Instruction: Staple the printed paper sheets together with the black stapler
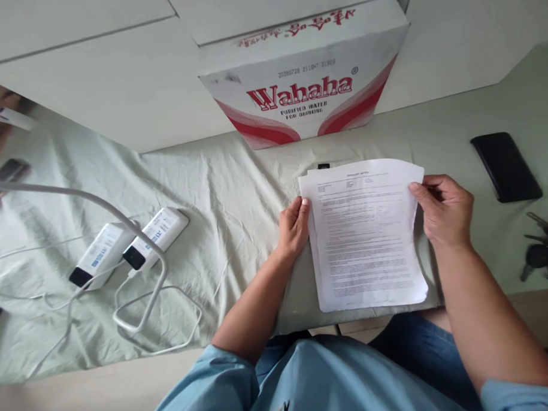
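Observation:
A thin stack of printed white paper sheets [365, 238] lies on the pale green cloth [219, 183] in front of me. My left hand [293, 226] grips the stack's left edge near the top. The upper right edge is held by my right hand [445, 210], fingers curled over the sheets. The sheets are slightly fanned at the left edge and the top.
A white and red "Wahaha" carton [305, 78] stands behind the papers. A black phone [505, 166] and a bunch of keys [543, 253] lie at the right. Two white power banks [131, 246] with white cables [138, 306] lie at the left.

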`<state>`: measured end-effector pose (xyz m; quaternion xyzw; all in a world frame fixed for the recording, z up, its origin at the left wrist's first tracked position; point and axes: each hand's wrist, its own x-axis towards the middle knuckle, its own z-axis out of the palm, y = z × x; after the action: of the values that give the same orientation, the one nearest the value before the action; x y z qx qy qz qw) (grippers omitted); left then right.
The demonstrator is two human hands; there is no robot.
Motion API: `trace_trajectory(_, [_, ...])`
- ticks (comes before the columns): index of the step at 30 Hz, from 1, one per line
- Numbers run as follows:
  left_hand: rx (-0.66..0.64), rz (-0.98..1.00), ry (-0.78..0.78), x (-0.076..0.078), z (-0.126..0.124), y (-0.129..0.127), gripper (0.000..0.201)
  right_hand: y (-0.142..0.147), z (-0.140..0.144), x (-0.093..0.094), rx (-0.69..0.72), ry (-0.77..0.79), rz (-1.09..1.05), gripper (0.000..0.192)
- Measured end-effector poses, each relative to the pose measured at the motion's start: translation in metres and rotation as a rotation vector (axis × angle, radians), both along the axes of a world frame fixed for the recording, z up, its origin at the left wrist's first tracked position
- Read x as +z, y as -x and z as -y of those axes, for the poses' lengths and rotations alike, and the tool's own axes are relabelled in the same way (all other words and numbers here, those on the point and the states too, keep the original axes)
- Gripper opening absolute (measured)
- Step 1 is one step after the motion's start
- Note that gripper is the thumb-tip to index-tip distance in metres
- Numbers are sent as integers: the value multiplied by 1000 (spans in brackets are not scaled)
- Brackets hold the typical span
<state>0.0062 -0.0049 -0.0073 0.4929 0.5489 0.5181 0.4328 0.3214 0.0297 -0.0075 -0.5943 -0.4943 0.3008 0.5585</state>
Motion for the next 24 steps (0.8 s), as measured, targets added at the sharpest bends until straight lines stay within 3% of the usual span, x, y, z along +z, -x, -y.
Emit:
trace_trajectory(6, [-3, 2, -16, 0, 1, 1, 70, 1, 1, 3, -49, -39, 17, 24])
trace_trajectory(12, [3, 15, -12, -3, 1, 3, 68, 8, 4, 3, -32, 23, 5, 31])
trace_trajectory(24, [3, 4, -16, -2, 2, 2, 67, 28, 7, 7, -38, 87, -178, 31])
